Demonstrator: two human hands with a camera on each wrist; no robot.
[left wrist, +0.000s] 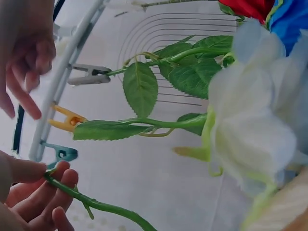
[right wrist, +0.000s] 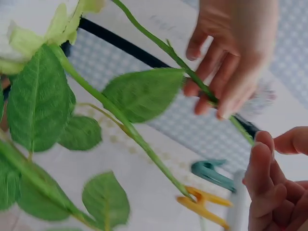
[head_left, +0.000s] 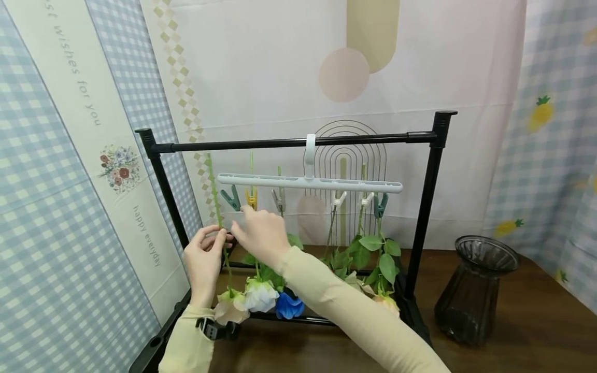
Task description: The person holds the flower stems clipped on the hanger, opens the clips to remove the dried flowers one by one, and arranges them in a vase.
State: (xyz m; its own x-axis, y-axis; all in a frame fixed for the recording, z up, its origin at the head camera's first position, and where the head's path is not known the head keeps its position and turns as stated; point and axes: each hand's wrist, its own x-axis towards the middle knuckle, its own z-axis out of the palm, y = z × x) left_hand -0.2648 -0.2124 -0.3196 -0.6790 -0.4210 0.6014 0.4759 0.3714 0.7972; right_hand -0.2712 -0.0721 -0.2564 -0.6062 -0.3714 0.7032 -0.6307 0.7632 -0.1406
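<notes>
My left hand (head_left: pixel 205 251) pinches the green stem (head_left: pixel 214 194) of an upside-down rose between thumb and fingers. The stem's bare end points up past the hanger's left end, and its pale peach bloom (head_left: pixel 231 308) hangs below, near the wrist. My right hand (head_left: pixel 263 233) is raised beside the left, thumb and index finger apart, holding nothing. Just above its fingertips is an unoccupied teal clip (head_left: pixel 230 198) on the pale clip hanger (head_left: pixel 280 181). In the left wrist view, the yellow clip (left wrist: pixel 67 119) next to it grips the white rose (left wrist: pixel 255 110).
A black rack (head_left: pixel 280 143) carries the hanger by its hook. More roses hang from other clips, among them a blue rose (head_left: pixel 289 306) and an orange-tinted rose (head_left: pixel 386 304) at the right. A dark glass vase (head_left: pixel 471 300) stands on the brown table (head_left: pixel 527 331) at right.
</notes>
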